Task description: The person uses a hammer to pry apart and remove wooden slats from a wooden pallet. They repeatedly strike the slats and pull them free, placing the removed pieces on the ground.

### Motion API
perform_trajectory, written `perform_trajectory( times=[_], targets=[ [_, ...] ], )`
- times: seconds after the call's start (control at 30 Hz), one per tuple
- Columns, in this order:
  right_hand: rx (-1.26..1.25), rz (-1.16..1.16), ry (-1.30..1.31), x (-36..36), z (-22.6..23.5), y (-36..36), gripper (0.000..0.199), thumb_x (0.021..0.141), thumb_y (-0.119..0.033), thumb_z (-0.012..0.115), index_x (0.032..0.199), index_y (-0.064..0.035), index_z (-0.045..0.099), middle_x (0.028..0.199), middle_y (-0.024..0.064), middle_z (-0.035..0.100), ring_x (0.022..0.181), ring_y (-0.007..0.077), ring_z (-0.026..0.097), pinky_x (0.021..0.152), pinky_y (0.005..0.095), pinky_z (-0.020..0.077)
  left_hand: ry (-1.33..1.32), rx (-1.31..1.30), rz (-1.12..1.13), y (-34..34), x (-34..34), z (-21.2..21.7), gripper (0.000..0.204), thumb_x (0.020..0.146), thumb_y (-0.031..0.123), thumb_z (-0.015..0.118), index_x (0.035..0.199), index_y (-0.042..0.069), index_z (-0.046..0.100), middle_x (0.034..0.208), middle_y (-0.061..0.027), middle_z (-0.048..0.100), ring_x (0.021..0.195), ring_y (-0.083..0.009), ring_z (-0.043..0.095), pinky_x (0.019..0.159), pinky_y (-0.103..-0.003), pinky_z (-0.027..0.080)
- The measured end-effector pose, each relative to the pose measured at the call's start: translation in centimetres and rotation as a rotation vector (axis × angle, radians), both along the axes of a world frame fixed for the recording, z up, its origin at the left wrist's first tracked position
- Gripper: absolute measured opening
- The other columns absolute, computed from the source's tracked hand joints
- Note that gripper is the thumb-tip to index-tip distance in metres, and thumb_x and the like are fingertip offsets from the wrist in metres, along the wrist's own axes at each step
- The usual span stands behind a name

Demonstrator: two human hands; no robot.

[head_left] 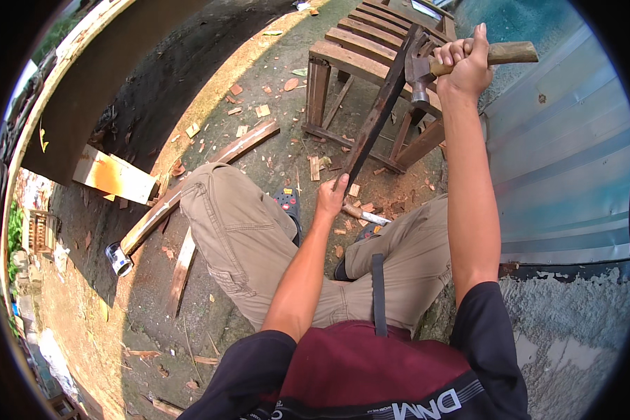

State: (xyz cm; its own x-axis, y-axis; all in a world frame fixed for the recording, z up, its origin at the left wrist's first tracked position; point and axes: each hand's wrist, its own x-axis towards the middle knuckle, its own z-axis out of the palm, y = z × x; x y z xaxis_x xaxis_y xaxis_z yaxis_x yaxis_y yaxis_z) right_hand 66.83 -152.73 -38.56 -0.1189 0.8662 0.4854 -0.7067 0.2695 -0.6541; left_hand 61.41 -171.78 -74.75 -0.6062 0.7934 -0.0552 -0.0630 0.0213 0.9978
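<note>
1. Head view looks down at a seated person in khaki trousers and a dark red shirt, on ground that is covered with wood chips. The landmark for all places below is the dark slat [376, 115], a long narrow piece of wood that stands tilted, its top leaning against the wooden pallet bench [357, 49].
2. Far to the left of the slat, a pale wooden block [115, 175] lies near a dark curved wall.
3. Left of the slat and nearer to it, a long curved plank [189, 185] lies on the ground beside the person's left knee; at its lower end there is a small metal can [118, 259].
4. At the bottom end of the slat is the left hand [331, 196]. Its grip is clenched around the lower part of the slat and holds it in place above the ground.
5. Just right of this lower end, a small tool with a wooden handle [360, 212] lies on the ground between the feet.
6. At the top of the slat, on its right side, the right hand [462, 66] has a grip clenched on the wooden handle of a hammer [427, 66]. The metal head of the hammer is touching or just beside the upper part of the slat; I cannot tell which.
7. Far right of the slat stands a corrugated metal sheet [560, 161].
</note>
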Motion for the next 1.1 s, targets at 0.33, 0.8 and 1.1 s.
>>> perform_trajectory(
  times=[0.33,0.8,1.1],
  targets=[
    [-0.285,0.399,0.12,10.1,-4.0,3.7,0.038,0.094,-0.024,0.052,0.06,-0.0194,0.036,0.05,-0.0046,0.031,0.047,0.0116,0.033,0.06,0.0333,0.0381,0.292,-0.081,0.186,-0.6,-1.0,2.4,0.059,0.084,0.061,0.073,0.081,0.002,0.072,0.061,-0.0084,0.06,0.057,-0.0179,0.057,0.058,-0.038,0.045],
    [-0.507,-0.525,-0.526,16.1,-25.6,-0.3,0.028,0.092,-0.023,0.067,0.07,-0.0073,0.062,0.068,-0.0005,0.058,0.061,0.0105,0.052,0.06,0.0309,0.0399,0.687,0.077,0.089,8.3,-6.5,16.5,0.054,0.089,0.054,0.072,0.086,-0.001,0.069,0.068,-0.0166,0.066,0.064,-0.0241,0.064,0.062,-0.038,0.048],
    [-0.442,-0.338,-1.415,18.6,-33.6,-3.1,0.067,0.091,-0.069,0.059,0.109,-0.0056,0.071,0.099,0.0231,0.07,0.106,0.0416,0.063,0.093,0.0511,0.0477,1.261,-0.372,-0.067,16.6,-6.8,23.6,0.084,0.073,0.079,0.069,0.11,0.004,0.075,0.101,-0.0252,0.073,0.098,-0.0387,0.071,0.085,-0.047,0.054]
  ],
)
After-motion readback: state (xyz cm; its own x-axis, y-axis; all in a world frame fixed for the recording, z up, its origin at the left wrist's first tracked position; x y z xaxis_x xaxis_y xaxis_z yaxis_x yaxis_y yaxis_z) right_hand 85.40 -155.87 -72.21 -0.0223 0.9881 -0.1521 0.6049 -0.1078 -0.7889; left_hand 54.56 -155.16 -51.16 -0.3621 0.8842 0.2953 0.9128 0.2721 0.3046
